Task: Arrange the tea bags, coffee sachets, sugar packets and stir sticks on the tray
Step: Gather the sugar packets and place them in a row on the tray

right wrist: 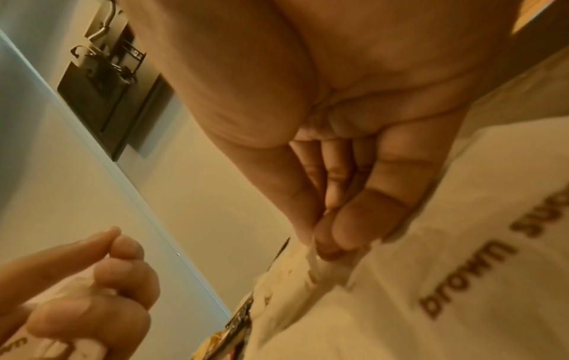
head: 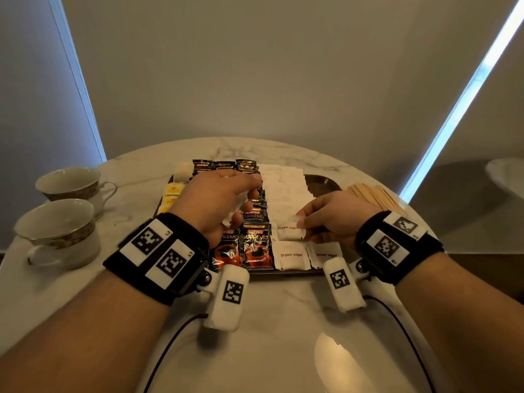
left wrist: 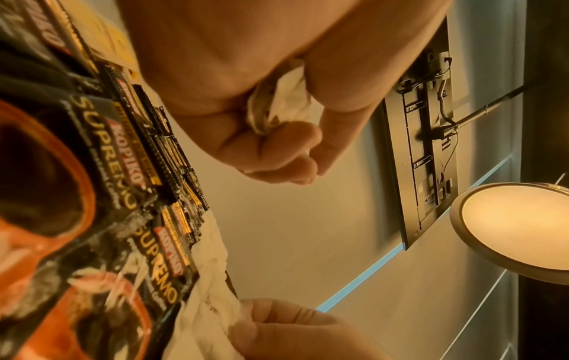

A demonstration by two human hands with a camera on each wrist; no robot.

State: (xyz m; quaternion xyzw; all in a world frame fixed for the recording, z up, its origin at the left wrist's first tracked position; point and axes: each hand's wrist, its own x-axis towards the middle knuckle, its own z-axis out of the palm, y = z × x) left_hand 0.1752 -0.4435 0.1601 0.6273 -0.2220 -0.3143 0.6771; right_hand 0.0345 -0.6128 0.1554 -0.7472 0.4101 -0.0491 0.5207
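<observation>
Filling a dark tray [head: 323, 182] near the far edge of a round marble worktop [head: 278, 321], a person works with both hands over it. By the look of it the task is well along. Yellow tea bags [head: 171, 196] lie along the tray's left side, black coffee sachets [head: 255, 245] run in overlapping rows down the middle, and white brown-sugar packets [head: 290, 258] fill the strip to their right. The tray's far right corner is bare. Wooden stir sticks [head: 374, 194] sit in a pile on the worktop just beside the tray's right edge, so moving them looks like the main step left, along with the last sugar packets.

The left hand [head: 215, 199] hovers over the coffee rows, its fingers curled round a small bunch of white packets [left wrist: 277, 99]; this grip is clenched on them. The right hand [head: 331, 217] pinches one sugar packet [head: 290, 231] between thumb and fingertips, low over the sugar rows near the tray's near edge; whether the packet touches those beneath, I cannot tell.

Two teacups [head: 61, 222] stand at the worktop's left edge, well apart from the tray.
</observation>
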